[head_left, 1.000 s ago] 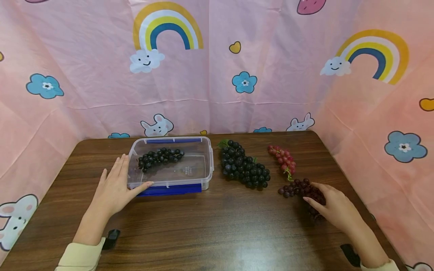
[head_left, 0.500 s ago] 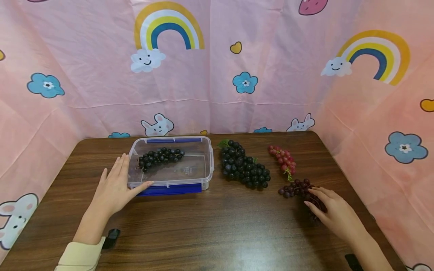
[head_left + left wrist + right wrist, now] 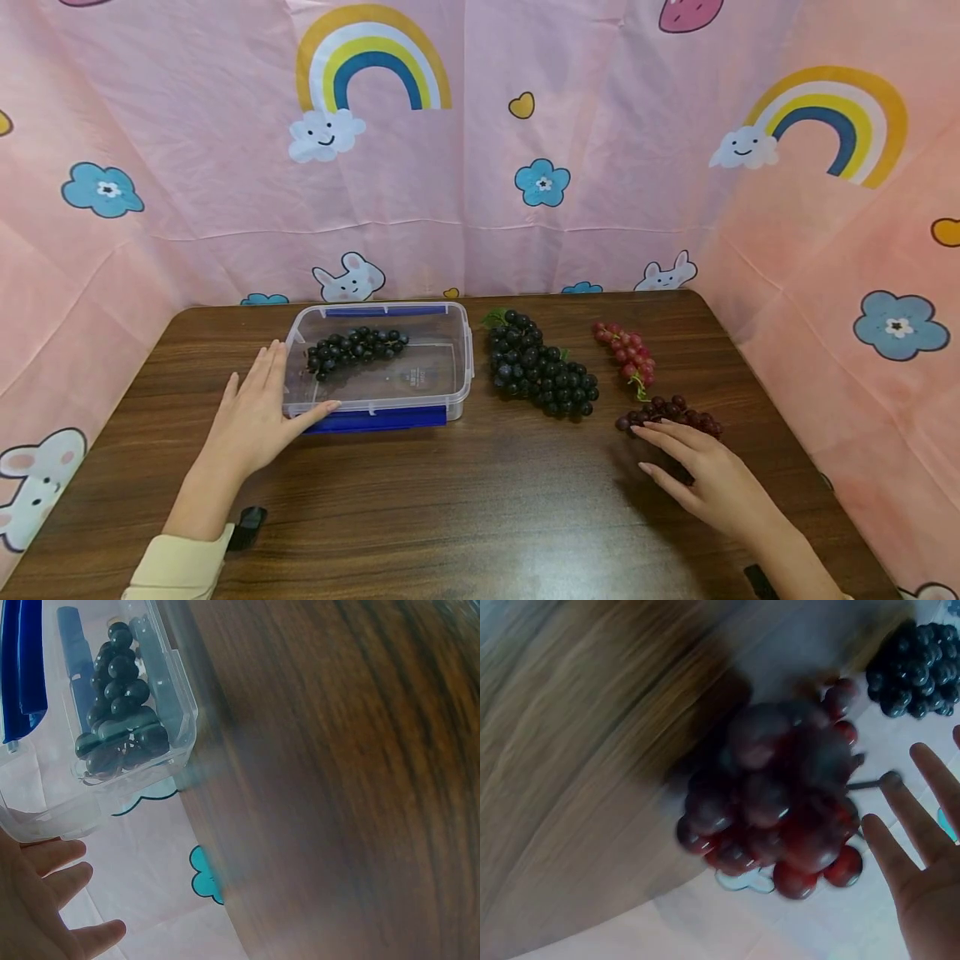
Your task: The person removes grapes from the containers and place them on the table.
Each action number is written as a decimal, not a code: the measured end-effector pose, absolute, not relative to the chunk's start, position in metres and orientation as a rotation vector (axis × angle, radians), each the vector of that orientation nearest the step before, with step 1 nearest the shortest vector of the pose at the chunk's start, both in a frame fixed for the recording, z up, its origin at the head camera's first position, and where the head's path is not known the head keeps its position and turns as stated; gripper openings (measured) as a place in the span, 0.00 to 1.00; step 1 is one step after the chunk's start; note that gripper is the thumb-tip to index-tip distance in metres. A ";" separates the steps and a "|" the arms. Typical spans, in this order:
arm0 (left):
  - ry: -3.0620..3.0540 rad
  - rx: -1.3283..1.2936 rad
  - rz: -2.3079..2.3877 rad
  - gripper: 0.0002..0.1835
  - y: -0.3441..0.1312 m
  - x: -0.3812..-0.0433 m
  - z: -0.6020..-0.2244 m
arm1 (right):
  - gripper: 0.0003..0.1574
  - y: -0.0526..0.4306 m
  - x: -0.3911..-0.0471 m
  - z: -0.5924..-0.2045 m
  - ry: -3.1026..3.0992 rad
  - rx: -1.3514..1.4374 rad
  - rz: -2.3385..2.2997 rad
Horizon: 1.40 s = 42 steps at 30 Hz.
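Note:
My left hand [image 3: 251, 417] rests with straight fingers against the left end of a clear plastic box [image 3: 390, 396] with blue side clips, the thumb on its near rim. A bunch of black grapes [image 3: 352, 350] lies inside the box, also visible in the left wrist view. On the right, my right hand [image 3: 708, 479] hovers at a bunch of dark red grapes [image 3: 686, 417], fingers spread and loosely bent, not wrapped around it. In the right wrist view the dark red grapes [image 3: 780, 802] are apart from most fingers; whether a fingertip touches them I cannot tell.
A larger bunch of black grapes [image 3: 536, 367] with a green leaf lies right of the box. Behind the dark red bunch is a small bunch of pinkish-red grapes [image 3: 626, 354]. All stand on a brown wooden table [image 3: 480, 500] with a patterned pink cloth [image 3: 465, 167] around it.
My right hand has moved left and toward the near side, uncovering the right end of the dark red grapes. My left hand and the box have stayed put.

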<state>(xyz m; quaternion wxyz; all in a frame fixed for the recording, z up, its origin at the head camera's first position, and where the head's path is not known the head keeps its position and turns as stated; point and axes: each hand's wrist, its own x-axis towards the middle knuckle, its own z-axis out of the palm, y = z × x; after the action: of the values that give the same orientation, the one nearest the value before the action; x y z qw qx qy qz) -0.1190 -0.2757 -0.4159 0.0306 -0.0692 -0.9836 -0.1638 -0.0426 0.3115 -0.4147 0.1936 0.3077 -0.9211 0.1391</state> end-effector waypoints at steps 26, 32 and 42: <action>-3.030 -0.209 -0.492 0.68 -0.275 -0.120 -0.415 | 0.36 0.235 -0.084 -0.387 -2.720 1.077 0.539; -3.025 -0.211 -0.495 0.68 -0.275 -0.119 -0.415 | 0.36 0.217 -0.095 -0.378 -2.719 1.130 0.526; -3.025 -0.222 -0.503 0.68 -0.275 -0.118 -0.415 | 0.36 0.188 -0.113 -0.358 -2.736 1.213 0.541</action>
<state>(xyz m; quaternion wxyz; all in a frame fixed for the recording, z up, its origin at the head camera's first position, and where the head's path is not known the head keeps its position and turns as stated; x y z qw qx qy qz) -0.1183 -0.2754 -0.4152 0.0337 -0.0722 -0.9833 -0.1636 -0.1135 0.1881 -0.3583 0.0501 0.3983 -0.8984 0.1778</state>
